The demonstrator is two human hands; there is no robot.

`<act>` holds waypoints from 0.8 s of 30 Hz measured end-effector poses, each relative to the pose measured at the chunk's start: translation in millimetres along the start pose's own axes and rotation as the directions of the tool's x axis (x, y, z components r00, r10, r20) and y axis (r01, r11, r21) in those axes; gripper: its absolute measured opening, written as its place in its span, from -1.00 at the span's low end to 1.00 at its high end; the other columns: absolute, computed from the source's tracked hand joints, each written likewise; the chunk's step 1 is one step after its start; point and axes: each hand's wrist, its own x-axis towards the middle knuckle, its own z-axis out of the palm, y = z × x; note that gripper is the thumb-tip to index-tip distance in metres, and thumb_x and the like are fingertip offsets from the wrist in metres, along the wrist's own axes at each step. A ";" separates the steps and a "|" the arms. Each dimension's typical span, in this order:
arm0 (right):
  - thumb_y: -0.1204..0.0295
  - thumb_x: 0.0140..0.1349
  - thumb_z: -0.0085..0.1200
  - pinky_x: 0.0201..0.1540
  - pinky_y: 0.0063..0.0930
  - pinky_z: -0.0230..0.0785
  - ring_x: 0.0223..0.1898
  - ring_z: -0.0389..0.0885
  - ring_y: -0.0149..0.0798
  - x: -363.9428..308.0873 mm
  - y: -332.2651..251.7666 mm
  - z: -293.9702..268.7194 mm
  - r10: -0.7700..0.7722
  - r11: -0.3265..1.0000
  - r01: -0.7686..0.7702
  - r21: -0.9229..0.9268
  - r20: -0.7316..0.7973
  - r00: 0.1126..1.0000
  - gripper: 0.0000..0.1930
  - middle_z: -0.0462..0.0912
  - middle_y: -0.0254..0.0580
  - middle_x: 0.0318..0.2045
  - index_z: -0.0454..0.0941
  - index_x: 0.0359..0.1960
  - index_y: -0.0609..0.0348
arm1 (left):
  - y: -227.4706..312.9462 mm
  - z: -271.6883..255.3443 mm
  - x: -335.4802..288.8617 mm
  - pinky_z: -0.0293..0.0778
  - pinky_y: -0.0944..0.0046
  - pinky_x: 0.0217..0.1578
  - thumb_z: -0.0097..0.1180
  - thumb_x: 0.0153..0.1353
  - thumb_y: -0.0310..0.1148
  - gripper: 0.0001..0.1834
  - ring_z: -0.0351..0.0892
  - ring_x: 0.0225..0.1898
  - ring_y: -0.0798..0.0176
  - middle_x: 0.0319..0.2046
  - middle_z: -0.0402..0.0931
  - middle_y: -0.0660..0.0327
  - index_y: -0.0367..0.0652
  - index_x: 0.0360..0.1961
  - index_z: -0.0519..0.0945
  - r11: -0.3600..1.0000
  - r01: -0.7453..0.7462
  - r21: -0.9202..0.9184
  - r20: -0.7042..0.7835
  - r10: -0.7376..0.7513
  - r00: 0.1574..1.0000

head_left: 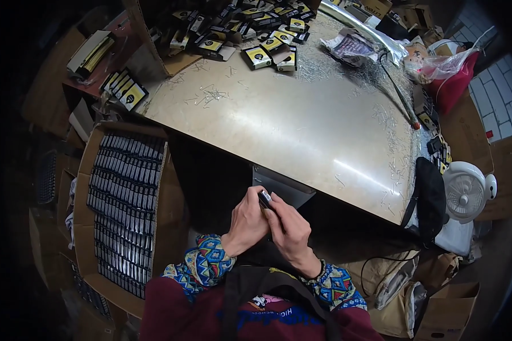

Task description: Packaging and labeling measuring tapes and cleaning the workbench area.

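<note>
My left hand (247,219) and my right hand (290,230) meet in front of my chest, just off the table's near edge. Both are closed on a small dark box (264,196) with a pale end, most of it hidden by my fingers. To the left, an open carton (161,202) holds packed rows of small dark boxes (125,210). Across the table (267,119), a heap of small black and yellow boxes (258,57) lies at the far side.
Thin metal pins (209,95) are scattered on the table. At the far right lie a crumpled plastic wrapper (352,46) and a long stick (401,96). A white fan (465,193) stands beyond the right edge, above bags (395,284) and an open cardboard box (450,312).
</note>
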 end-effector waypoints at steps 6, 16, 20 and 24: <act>0.79 0.02 0.11 -0.35 -0.40 0.52 -0.41 0.66 -0.06 -6.3 19.4 0.6 -0.165 0.981 0.161 0.104 0.034 0.986 -0.77 0.65 0.16 -0.25 0.53 -0.24 0.44 | 13.6 -18.5 -8.8 0.50 0.00 -0.25 0.27 0.03 -0.34 -0.44 0.54 -0.19 -0.24 -0.20 0.48 -0.13 -0.24 0.00 0.29 0.995 -0.073 -0.065 0.053 0.076 0.996; 0.67 0.18 0.08 0.19 -0.15 0.32 0.12 0.48 0.08 30.9 49.6 -47.9 -0.156 0.943 0.201 -0.264 0.180 0.971 -0.68 0.55 0.07 0.06 0.53 0.00 0.29 | -52.7 -192.2 155.6 0.27 -0.14 -0.03 0.23 0.02 -0.26 -0.47 0.38 0.00 -0.05 -0.07 0.41 0.01 -0.19 0.02 0.39 0.531 0.271 0.802 -0.427 0.194 0.883; 0.37 0.38 -0.11 0.38 0.07 -0.09 0.33 0.18 0.21 59.1 134.2 -111.4 0.207 0.715 -0.081 -0.694 0.100 0.973 -0.58 0.30 0.22 0.26 0.36 0.24 0.20 | -34.2 -179.4 197.5 0.19 -0.02 0.14 0.25 0.06 -0.30 -0.37 0.26 0.15 -0.02 0.07 0.34 0.05 -0.22 0.16 0.35 0.489 -0.169 0.855 -0.115 0.498 0.860; 0.16 0.40 -0.19 0.39 0.11 -0.18 0.39 0.02 0.22 102.7 223.6 -172.5 0.480 0.407 -0.399 -0.822 -0.180 0.859 -0.43 0.20 0.26 0.32 0.17 0.36 0.17 | -1.1 -119.7 289.0 0.34 0.03 0.04 0.14 0.18 -0.24 -0.60 0.37 0.07 -0.07 0.00 0.43 0.00 -0.20 -0.01 0.45 0.529 -0.398 0.750 0.119 0.484 0.867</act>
